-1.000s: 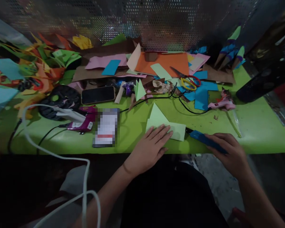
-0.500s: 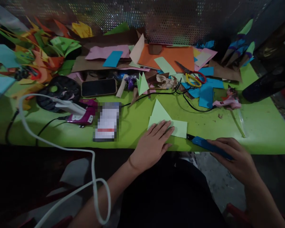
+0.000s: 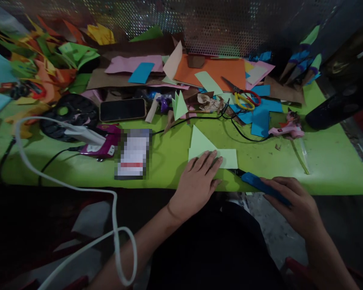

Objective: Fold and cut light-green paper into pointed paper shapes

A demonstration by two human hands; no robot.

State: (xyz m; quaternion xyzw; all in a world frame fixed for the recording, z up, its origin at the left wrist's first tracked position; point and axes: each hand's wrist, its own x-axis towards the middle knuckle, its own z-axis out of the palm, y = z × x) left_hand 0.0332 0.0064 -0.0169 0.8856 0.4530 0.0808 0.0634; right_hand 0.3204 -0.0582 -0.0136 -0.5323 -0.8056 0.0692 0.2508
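Pale green paper (image 3: pixel 228 158), with a folded triangular part pointing away from me, lies near the table's front edge. My left hand (image 3: pixel 196 181) rests flat on it, fingers stretched out. In my right hand (image 3: pixel 293 201) is a blue-handled utility knife (image 3: pixel 258 185), its fingers wrapped round the handle. The dark blade end points left, at the lower right edge of the paper; whether the blade is under the paper I cannot tell.
Behind the paper lie scissors (image 3: pixel 243 96), a black phone (image 3: pixel 123 109) and orange sheets (image 3: pixel 218 72). A pink glue gun (image 3: pixel 287 131) sits right, a purple power adapter (image 3: pixel 101 143) and blurred phone (image 3: pixel 133 154) left. A white cable (image 3: pixel 75 186) hangs over the edge of the green table (image 3: pixel 329 177).
The knife's blade end has shifted left along the paper's lower edge, and the right hand has moved slightly with it. My left hand stays pressed on the paper. The whole view has shifted slightly.
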